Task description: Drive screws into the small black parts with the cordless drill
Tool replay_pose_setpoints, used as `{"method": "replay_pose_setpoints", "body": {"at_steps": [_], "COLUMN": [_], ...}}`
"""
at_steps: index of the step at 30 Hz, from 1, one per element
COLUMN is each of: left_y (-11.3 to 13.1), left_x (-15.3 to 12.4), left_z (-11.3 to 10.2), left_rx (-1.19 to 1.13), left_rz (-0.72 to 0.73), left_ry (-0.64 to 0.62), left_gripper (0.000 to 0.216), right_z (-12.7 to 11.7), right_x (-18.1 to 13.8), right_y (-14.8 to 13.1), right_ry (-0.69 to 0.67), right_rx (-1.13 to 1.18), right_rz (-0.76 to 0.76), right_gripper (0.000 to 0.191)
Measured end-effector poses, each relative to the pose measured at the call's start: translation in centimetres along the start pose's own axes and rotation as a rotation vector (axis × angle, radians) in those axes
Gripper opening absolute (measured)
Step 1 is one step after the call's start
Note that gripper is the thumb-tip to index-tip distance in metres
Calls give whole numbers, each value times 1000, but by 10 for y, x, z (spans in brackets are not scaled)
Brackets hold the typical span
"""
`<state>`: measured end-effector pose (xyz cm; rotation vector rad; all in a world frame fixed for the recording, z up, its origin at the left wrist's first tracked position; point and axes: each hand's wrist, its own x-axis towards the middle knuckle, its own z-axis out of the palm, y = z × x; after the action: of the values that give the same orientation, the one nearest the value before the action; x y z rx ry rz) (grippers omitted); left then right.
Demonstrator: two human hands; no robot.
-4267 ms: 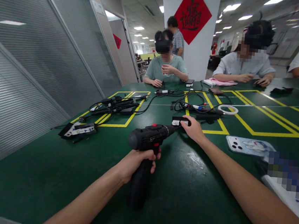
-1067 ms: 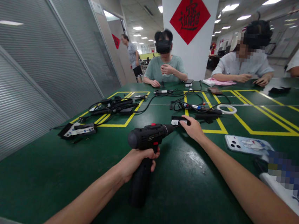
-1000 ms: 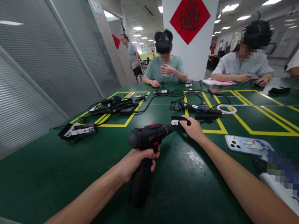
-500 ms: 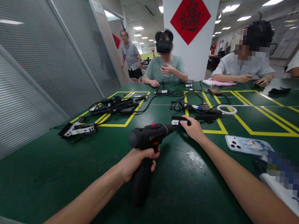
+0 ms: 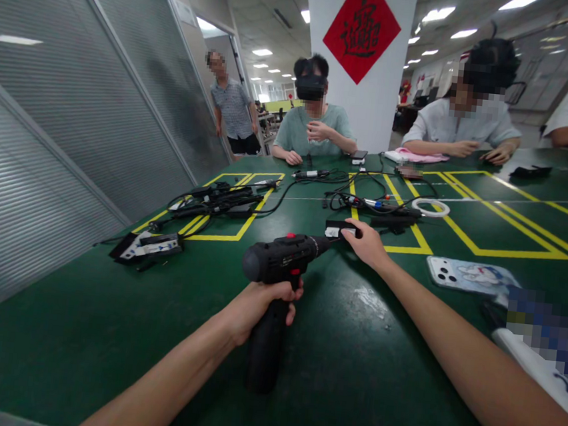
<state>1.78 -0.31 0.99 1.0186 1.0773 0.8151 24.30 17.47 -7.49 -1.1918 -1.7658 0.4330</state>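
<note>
My left hand (image 5: 270, 302) is closed round the grip of a black cordless drill (image 5: 282, 256) with red buttons. The drill's nose points right and away from me, its bit reaching the near side of a small black-and-white box-shaped part (image 5: 335, 229). Whether the bit touches that part or a screw in it, I cannot make out. Fingers and thumb of my right hand (image 5: 364, 243) pinch the part's right end, holding it on the green table (image 5: 191, 345). The drill's battery base hangs low over the tabletop near me.
Black cables (image 5: 215, 200) lie tangled at the left, near a black-and-white part (image 5: 152, 248). More cables and tools (image 5: 365, 204) and a white ring (image 5: 430, 207) sit beyond my right hand. A phone (image 5: 473, 277) rests at the right. People sit across the table.
Both my hands, the drill and the small part have stayed almost still. A person standing in the background has moved to the left.
</note>
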Motion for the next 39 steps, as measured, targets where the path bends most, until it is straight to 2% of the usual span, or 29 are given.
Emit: {"method": "replay_pose_setpoints", "body": {"at_steps": [39], "left_y": [2], "left_x": [-1], "left_z": [3], "left_rx": [-26], "left_rz": [-6], "left_ry": [40], "left_gripper": [23], "right_z": [0], "right_x": [1], "right_y": [0], "right_ry": [-5], "right_rx": [28], "right_rz": [26], "right_gripper": [38]}}
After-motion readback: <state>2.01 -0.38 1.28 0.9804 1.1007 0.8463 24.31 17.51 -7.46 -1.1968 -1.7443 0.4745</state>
